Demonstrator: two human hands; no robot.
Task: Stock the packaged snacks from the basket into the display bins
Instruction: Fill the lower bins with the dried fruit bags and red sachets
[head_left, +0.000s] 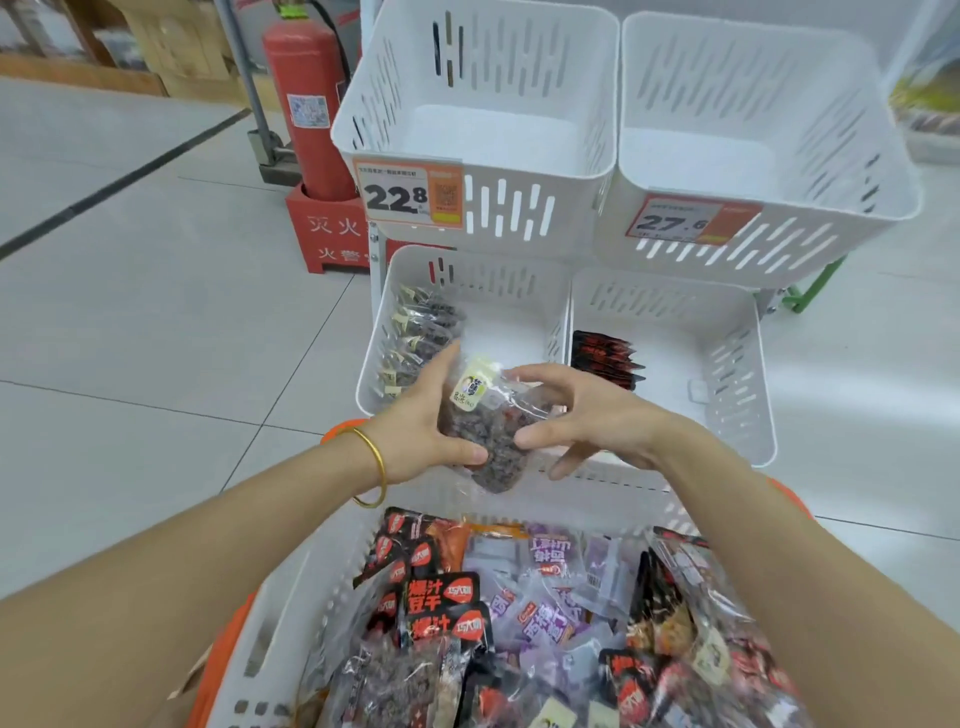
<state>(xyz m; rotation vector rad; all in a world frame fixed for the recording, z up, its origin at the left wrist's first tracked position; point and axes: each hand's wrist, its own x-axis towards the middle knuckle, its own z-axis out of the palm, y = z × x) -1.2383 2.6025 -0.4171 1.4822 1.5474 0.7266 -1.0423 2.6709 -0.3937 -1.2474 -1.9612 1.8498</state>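
Note:
A clear snack bag (488, 431) of dark dried fruit with a pale label hangs between my hands, above the near rim of the lower left bin (467, 291). My left hand (423, 421) grips its left side, thumb curled under. My right hand (576, 415) holds its right side with thumb and fingertips. That bin holds several matching bags (418, 338) stacked along its left wall. The lower right bin (727, 364) has black and red packets (602, 358) at its left. The white basket (291, 597) below me is full of mixed snack packets (519, 613).
Two white upper bins (478, 130) (753, 140) stand bare inside, with price tags 22.8 and 27.6. A red fire extinguisher (306, 104) in a red stand sits on the floor left of the rack. Grey tiled floor spreads to the left.

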